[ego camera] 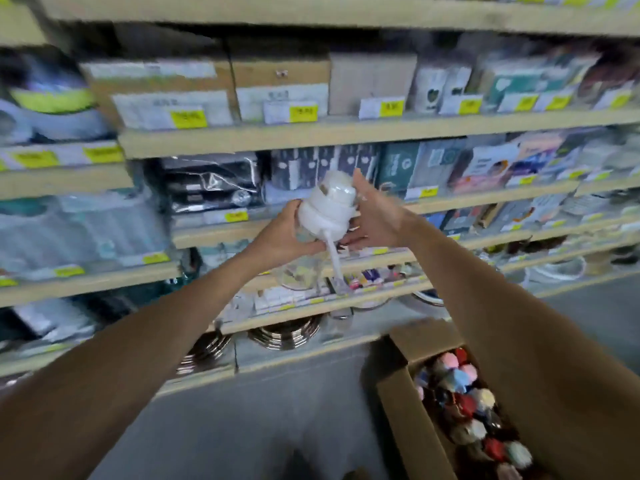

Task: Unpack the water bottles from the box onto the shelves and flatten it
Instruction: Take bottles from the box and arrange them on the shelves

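Clear plastic water bottle with a white domed cap is up in the air between both hands, tipped so the cap leans toward the shelving. It rests on nothing yet and hangs in front of the front edge of the pale wooden shelves. My left hand wraps the see-through body just under the cap, fingers curled round it. My right hand is against the cap's far side, one finger stretched straight up past it and lower fingertips tucked beneath. The blur stops me telling whether that hand really grips or only steadies.

From here I judge the main risk to be the smooth body slipping, since one hand may be carrying it alone. A thin white strap dangles from the cap. It could snag a shelf edge or sweep the small packets along the front edge of the lower shelf as I move in. Those shelves look crowded to their front edges with boxed and bagged goods and yellow price tags. I see no obvious gap, and pushing the bottle in could knock something off.

Down by my right forearm sits the open brown cardboard box, full of more bottles with coloured tops, so flattening is a long way off. Stepping sideways could kick its near corner.
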A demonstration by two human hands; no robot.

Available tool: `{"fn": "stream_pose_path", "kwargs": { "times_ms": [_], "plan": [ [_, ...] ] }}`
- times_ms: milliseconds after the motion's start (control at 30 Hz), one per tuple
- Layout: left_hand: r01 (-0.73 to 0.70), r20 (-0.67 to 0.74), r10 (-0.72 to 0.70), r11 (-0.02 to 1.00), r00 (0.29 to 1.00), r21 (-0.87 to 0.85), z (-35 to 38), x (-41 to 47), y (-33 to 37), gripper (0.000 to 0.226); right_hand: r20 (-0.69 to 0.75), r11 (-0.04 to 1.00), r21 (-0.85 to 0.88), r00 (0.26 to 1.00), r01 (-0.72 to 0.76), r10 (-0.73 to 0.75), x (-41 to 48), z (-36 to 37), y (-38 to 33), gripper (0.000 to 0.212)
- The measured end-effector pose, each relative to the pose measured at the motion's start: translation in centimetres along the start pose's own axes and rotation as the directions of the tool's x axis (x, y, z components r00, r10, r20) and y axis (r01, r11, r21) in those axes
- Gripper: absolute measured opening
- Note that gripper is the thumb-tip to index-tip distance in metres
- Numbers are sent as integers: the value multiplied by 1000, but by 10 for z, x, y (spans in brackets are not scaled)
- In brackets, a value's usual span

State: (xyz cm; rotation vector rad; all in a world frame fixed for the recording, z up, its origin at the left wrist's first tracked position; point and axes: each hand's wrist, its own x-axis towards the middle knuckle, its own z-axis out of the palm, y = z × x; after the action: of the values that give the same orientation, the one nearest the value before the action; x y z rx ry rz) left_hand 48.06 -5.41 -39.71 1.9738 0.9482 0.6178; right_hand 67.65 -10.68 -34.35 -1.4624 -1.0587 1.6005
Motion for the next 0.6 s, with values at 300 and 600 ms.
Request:
{"fn": "stream_pose_path", "kwargs": {
  "times_ms": [300, 600],
  "plan": [
    [44, -238, -41, 999, 971, 7, -213, -131, -8, 72, 244, 967, -227, 968, 115, -58, 34, 203, -96, 98],
    [20, -526, -116, 983, 843, -184, -335, -202, 7, 45, 246, 808, -406, 902, 428, -354, 41, 342, -183, 31]
  ]
}}
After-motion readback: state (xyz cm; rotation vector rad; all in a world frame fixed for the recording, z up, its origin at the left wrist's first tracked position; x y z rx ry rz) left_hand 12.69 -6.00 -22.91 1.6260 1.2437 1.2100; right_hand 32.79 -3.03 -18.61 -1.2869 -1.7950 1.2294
